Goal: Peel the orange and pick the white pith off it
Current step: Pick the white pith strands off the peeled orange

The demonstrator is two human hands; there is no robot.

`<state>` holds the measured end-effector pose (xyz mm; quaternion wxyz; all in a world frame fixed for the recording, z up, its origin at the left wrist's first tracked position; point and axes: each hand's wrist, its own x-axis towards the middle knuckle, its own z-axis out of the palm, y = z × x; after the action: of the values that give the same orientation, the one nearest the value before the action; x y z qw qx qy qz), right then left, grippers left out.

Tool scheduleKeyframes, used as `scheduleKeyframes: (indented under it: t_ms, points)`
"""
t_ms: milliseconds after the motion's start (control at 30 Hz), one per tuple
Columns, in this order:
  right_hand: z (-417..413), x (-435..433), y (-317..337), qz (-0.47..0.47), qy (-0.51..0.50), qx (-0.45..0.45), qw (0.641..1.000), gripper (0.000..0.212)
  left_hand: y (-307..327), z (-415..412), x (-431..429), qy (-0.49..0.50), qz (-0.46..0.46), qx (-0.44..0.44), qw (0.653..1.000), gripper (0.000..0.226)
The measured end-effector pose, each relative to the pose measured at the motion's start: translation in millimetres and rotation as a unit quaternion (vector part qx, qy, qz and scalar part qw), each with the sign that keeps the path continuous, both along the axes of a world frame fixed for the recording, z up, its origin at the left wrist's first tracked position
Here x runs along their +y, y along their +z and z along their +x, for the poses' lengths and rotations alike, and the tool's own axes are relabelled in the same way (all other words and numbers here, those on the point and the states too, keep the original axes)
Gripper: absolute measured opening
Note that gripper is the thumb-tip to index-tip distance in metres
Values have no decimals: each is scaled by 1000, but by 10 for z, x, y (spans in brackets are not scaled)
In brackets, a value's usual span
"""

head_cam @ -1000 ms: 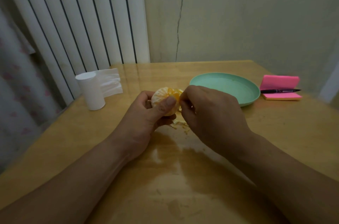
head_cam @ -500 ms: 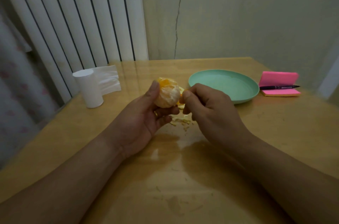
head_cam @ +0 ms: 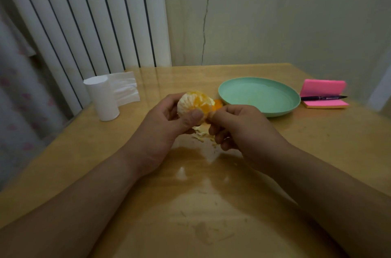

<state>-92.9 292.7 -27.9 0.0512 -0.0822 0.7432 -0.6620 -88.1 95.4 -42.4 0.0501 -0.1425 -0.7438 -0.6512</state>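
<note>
Clasping one orange point(head_cam: 194, 101): two grips point(head_cam: 163, 126) point(head_cam: 243, 128)

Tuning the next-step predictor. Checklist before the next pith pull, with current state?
1. Grip: left hand holds orange: ok.
2. Near side bare of peel: ok; far side: cannot tell.
3. No pith left on orange: not ok, white covers its left part.
4. Pinch: right hand at orange's right edge: ok.
5. Strand caught in that pinch: cannot tell.
6. Waste: scraps in plate: not ok, they lie on the table under the hands.
</note>
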Motion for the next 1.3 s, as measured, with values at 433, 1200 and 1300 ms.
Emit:
scheduleKeyframes:
  t_ms: [433,1200,1300]
  points:
    - [-1,-30,-59,-79,-10,-26,996,11,-11,13,66,-7,46,-20,999,59]
    - [-83,9,-125,-50,11,39,998,11,97,11,54,-80,271,-196,939,66]
    - [-100,26,-129,-41,7,36,998,8,94,8,42,-80,273,-204,937,70]
